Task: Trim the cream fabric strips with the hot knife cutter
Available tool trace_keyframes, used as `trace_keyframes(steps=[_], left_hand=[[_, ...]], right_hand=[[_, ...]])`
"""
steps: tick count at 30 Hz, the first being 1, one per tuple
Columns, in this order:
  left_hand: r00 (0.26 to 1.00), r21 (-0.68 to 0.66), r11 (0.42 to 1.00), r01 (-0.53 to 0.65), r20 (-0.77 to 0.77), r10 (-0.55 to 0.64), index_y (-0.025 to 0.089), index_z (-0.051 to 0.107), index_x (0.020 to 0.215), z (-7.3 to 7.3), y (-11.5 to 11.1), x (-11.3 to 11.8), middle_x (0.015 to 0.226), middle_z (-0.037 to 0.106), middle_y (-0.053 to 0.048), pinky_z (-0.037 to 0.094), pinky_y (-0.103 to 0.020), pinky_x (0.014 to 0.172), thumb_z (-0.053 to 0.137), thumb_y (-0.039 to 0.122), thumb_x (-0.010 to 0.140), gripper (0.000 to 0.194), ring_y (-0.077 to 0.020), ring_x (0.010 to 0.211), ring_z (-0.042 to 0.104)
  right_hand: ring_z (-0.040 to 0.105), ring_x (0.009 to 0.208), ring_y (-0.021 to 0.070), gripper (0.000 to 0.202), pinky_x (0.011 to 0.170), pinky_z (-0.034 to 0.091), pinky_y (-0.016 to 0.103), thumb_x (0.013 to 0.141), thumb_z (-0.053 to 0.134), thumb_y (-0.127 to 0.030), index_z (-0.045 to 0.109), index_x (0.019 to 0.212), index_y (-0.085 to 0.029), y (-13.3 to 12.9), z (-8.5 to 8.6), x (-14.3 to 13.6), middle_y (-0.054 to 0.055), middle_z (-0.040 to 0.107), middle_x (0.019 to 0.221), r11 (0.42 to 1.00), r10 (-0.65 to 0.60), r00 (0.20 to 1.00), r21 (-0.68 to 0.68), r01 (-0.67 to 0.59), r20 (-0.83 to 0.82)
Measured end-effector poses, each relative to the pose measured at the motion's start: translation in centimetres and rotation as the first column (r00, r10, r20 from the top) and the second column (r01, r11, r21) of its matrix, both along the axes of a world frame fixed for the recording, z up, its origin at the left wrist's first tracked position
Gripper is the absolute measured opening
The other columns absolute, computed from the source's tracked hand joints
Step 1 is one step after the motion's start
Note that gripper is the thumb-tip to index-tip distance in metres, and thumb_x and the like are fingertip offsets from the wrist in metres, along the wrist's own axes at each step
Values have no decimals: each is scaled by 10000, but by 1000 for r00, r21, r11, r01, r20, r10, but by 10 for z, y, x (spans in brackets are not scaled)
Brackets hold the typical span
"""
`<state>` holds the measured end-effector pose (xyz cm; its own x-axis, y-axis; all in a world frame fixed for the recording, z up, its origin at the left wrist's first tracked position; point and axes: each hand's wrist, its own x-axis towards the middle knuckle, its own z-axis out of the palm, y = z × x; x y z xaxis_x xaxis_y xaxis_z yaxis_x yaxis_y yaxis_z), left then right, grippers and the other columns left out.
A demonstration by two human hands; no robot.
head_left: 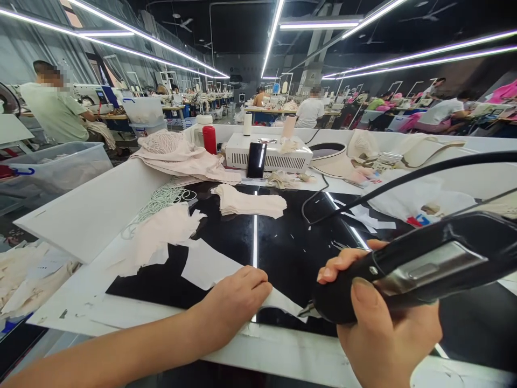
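My right hand [383, 323] is wrapped round a thick black corded power tool [420, 269] with a silver side plate. Its pointed metal tip [309, 311] touches the right end of a thin white piece of fabric [208, 264] near the table's front edge. Curled fingers of my left hand [238, 302] pinch and press that white piece against the glossy black tabletop [283, 258]. Left of it lies a heap of cream fabric pieces [161, 231]. Farther back is a neat stack of cream fabric pieces [250, 202].
Behind the work surface stand a vented white box [269, 153], a phone [256, 160] and a red bottle [209, 140]. Pale green cord [165, 199] lies tangled at the left. The tool's black cable [388, 186] arches across the right side. Other people sit at sewing machines beyond.
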<state>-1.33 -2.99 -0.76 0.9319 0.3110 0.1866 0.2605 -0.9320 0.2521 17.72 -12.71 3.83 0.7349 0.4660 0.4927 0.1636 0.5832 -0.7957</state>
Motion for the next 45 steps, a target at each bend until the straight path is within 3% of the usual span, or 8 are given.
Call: trace_keyframes(steps=[5,9,11,15,17,27,34,45], left_hand=[[1000,41,999,28,-9,-27,220,598,1304,-1,3,-2,1252,713,-78,619,-291,954,549,-37,1011,393,-213,1114,707],[1000,210,978,-1,7,-1,189,616,1260,-12,-4,2,1179,725,-86,623,-286,865,583,25,1075,249,-218,1033,729],[1000,314,949,-11,7,9,165,627,1266,-18,-10,5,1142,733,-106,630,-309,802,662,178,1115,155,-238,969,739],[999,410,911,-37,29,27,190,590,1436,-28,-25,10,1246,744,-171,662,-382,857,813,695,984,713,-312,1074,761],[997,424,904,-56,66,30,226,569,1484,-33,-30,10,1332,733,-199,663,-420,947,828,812,887,875,-345,1185,753],[985,496,858,-135,163,60,253,584,1534,-53,-37,9,1428,733,-226,646,-418,1056,807,893,835,973,-353,1291,750],[988,450,884,-126,139,71,251,572,1572,-56,-38,9,1498,696,-219,619,-444,1120,723,902,904,944,-359,1359,722],[955,475,864,-169,296,24,229,638,1406,-46,-37,14,1332,780,-230,670,-411,1035,863,944,691,1036,-342,1216,797]], right_hand=[[695,623,190,457,522,572,299,862,962,-373,686,1201,-241,-1,0,-2,-4,747,821,1000,24,1000,3,-24,-19],[695,612,182,456,528,576,292,864,963,-360,679,1199,-238,0,-1,-5,-6,751,822,1000,25,999,19,-25,-20],[700,612,179,456,540,591,292,864,965,-370,681,1196,-239,1,-1,-6,-10,754,822,999,28,1000,26,-28,-12],[708,611,174,458,529,592,275,863,972,-375,687,1196,-243,1,-2,-7,-14,760,826,999,30,999,25,-30,-11],[709,610,175,453,513,577,268,869,968,-369,689,1202,-243,1,-2,-7,-10,762,828,999,34,999,19,-34,-17],[695,635,173,486,608,627,304,829,986,-419,715,1192,-242,13,4,-1,-24,753,810,999,19,997,47,-15,-80],[698,660,157,429,665,627,307,882,958,-408,716,1207,-267,32,-4,-1,-35,765,853,994,96,993,53,-93,-62],[691,655,157,402,639,632,305,880,942,-400,714,1180,-259,38,-2,-4,-36,748,842,995,96,993,42,-94,-63]])
